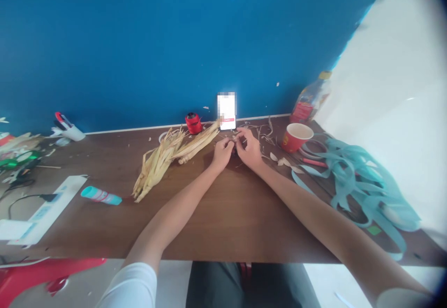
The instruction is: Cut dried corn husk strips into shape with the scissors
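Close together near the back of the brown table, my left hand (223,155) and my right hand (249,149) meet with fingers pinched. Something small sits between the fingertips, with a pale scrap showing above; its kind is too blurred to make out. Left of my hands lies a bundle of dried corn husks (159,166). A second, narrower husk bundle (200,144) slants toward a lit phone (226,110) propped against the blue wall. Beside my right hand are thin dry strands (267,136) and torn husk pieces (284,162).
A red spool-like object (193,123) stands behind the husks. On the right are a red paper cup (297,137), a plastic bottle (312,97) and tangled teal ribbon (356,177). To the left lie a teal tube (101,195), a power strip (52,210) and a pen cup (74,132).
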Motion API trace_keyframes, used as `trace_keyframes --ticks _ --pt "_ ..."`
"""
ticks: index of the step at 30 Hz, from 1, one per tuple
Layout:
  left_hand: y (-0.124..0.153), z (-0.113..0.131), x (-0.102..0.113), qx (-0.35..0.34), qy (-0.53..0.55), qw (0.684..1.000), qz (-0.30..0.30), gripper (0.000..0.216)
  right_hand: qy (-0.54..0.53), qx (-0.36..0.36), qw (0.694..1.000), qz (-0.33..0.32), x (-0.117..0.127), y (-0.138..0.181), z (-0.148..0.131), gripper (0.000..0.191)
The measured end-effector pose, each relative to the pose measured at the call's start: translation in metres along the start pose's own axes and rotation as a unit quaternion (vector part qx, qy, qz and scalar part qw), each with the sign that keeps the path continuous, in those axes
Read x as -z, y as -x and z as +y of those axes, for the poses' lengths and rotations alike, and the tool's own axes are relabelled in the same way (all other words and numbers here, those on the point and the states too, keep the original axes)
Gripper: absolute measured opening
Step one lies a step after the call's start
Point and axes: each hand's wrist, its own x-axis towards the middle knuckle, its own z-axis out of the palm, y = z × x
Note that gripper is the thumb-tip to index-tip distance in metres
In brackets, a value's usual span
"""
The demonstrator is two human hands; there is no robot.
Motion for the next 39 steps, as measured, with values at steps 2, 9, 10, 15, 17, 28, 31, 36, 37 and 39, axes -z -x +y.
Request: trace_keyframes --ticks 2,9,10,15,17,28,31,36,37,39 --pt "-0.0002 0.0005 -0.0003 0.009 0.012 1.0 -0.007 0.017 -0.001 -0.001 1.0 0.01 0.0009 -0.0002 -0.0009 0.033" --pt "-0.0007 -0.0005 -0.0024 0.031 0.039 0.999 -0.018 0.018 0.002 -0.003 1.0 0.0 0.0026 -0.0009 -0.0036 0.031" --pt "-0.0008 -0.001 -0.0026 0.031 0.039 0.999 -0.018 0.018 0.002 -0.003 1.0 -0.002 0.0026 -0.0008 -0.0037 0.031" --pt "-0.0009 -0.0034 -0.0021 0.023 0.032 0.999 -0.009 0.02 0.003 -0.001 1.0 -0.008 0.0018 0.0 -0.0024 0.032" --pt "-0.0009 -0.004 -0.0016 0.022 0.036 0.999 -0.001 0.019 0.007 0.0 1.0 -0.014 0.0012 0.0003 -0.0015 0.033" --pt "-0.0008 -0.0016 -0.0023 0.022 0.043 0.998 -0.029 0.019 -0.008 0.0 1.0 0.002 0.0022 -0.0007 -0.0033 0.024" --pt "-0.001 -0.0018 -0.0028 0.022 0.046 0.998 -0.029 0.019 -0.007 0.001 1.0 -0.003 0.0028 -0.0009 -0.004 0.024" --pt "-0.0021 -0.0049 -0.0035 0.031 0.037 0.999 -0.025 0.017 -0.015 0.006 1.0 -0.014 0.0022 -0.0005 -0.0022 0.025" --pt "-0.0023 -0.006 -0.0035 0.032 0.041 0.998 -0.024 0.017 -0.018 0.008 1.0 -0.017 0.0019 -0.0004 -0.0017 0.026" --pt "-0.0029 -0.0085 -0.0034 0.029 0.052 0.998 -0.019 0.017 -0.019 0.01 0.999 -0.024 0.0012 -0.0003 -0.0008 0.028"
